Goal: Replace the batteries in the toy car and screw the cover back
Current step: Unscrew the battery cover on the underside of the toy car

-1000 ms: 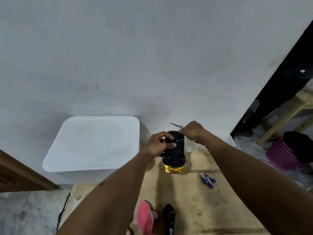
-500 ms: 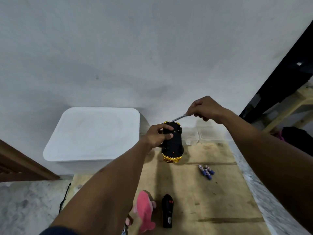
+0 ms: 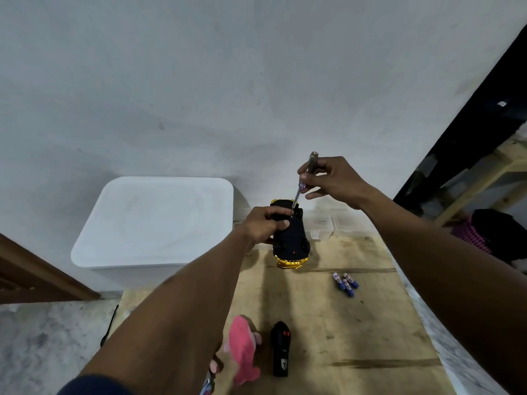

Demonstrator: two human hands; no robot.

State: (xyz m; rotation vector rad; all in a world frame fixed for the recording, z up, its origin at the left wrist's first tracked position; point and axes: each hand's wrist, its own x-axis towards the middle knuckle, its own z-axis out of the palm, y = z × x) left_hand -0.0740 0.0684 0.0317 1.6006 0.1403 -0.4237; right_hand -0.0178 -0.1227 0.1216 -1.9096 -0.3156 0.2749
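The toy car (image 3: 291,240) lies upside down on the wooden board (image 3: 342,323), black underside up, gold body below. My left hand (image 3: 263,226) grips its far end and holds it steady. My right hand (image 3: 332,179) holds a screwdriver (image 3: 303,181) nearly upright by its handle. The metal tip rests on the underside of the car close to my left fingers. Three blue batteries (image 3: 345,283) lie loose on the board to the right of the car.
A black remote control (image 3: 281,349) and a pink plush toy (image 3: 243,349) lie near the board's front. A white lidded bin (image 3: 154,223) stands left against the wall. Clear plastic boxes (image 3: 328,226) sit behind the car. A pink basket (image 3: 470,232) stands at the right.
My right hand rose from beside the car and turned the screwdriver from nearly flat to upright, bringing its tip down onto the underside. My left hand stayed on the car.
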